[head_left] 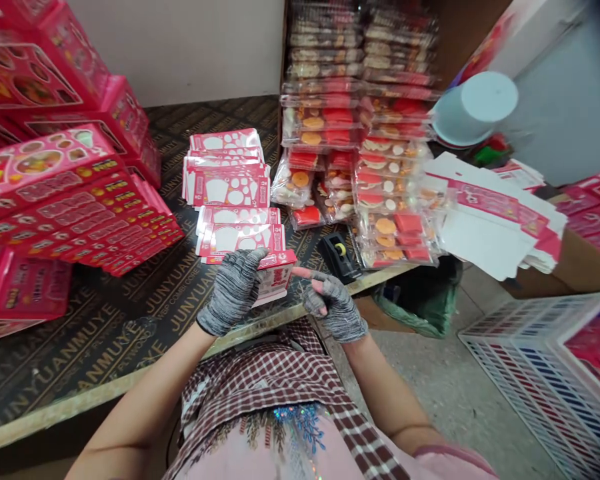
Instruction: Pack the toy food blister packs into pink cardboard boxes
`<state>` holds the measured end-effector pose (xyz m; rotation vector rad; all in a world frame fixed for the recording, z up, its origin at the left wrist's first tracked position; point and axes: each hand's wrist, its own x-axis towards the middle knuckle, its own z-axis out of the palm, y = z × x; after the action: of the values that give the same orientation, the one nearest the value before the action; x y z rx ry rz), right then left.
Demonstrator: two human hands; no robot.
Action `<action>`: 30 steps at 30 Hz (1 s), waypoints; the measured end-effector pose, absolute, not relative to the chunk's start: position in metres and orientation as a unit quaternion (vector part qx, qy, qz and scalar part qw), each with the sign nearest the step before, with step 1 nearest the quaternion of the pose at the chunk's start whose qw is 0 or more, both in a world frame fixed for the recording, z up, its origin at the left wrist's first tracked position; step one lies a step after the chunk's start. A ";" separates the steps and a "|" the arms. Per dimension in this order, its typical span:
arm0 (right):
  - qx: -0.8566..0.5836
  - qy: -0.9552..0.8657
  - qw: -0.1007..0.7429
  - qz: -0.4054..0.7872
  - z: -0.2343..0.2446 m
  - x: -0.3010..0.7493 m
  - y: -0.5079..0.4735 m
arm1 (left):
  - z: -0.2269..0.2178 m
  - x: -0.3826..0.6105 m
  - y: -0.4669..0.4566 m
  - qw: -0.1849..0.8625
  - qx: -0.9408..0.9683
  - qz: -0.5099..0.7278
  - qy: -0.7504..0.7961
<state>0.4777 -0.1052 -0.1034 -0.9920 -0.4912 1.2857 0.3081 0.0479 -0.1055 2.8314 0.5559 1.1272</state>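
Note:
My left hand (233,293), in a grey knitted fingerless glove, is closed on a small pink and white cardboard box (273,283) at the table's front edge. Just right of the box's end is my right hand (336,308), gloved alike. Its index finger points at the box's end, the other fingers are partly curled, and nothing shows in it. Whether that fingertip touches the card I cannot tell. Behind the box lie overlapping pink cartons with white cut-out windows (240,237). A black tape dispenser (339,257) stands to the right of them.
Stacked pink boxes (75,213) fill the left side. Clear packets of red and orange pieces (385,220) stand in rows at the back. Flat white and pink cartons (490,213) jut out at right, near a pale blue tub (475,110). A white plastic crate (525,373) stands lower right.

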 end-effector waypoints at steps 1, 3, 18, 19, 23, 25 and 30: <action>-0.403 -0.214 0.654 0.604 -0.097 0.470 -0.098 | -0.106 0.306 0.048 0.033 0.911 0.368 0.181; -0.351 -0.198 0.643 0.652 -0.092 0.461 -0.085 | -0.108 0.303 0.047 0.055 0.908 0.375 0.176; -0.445 -0.245 0.619 0.599 -0.113 0.466 -0.070 | -0.088 0.311 0.040 0.059 0.923 0.337 0.177; -0.485 -0.277 0.607 0.565 -0.115 0.467 -0.069 | -0.087 0.316 0.038 0.057 0.920 0.334 0.198; -0.567 -0.346 0.505 0.551 -0.139 0.458 -0.071 | -0.086 0.329 0.042 0.088 0.901 0.342 0.251; -0.516 -0.321 0.458 0.649 -0.158 0.444 -0.077 | -0.084 0.325 0.047 0.132 0.886 0.364 0.256; -0.446 -0.374 0.567 0.582 -0.189 0.434 -0.073 | -0.078 0.291 0.060 0.413 0.726 0.469 0.286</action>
<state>0.4339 -0.0728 -0.1892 -1.0488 -0.8793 1.3682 0.2909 0.0597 -0.0780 1.8253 0.7197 1.1795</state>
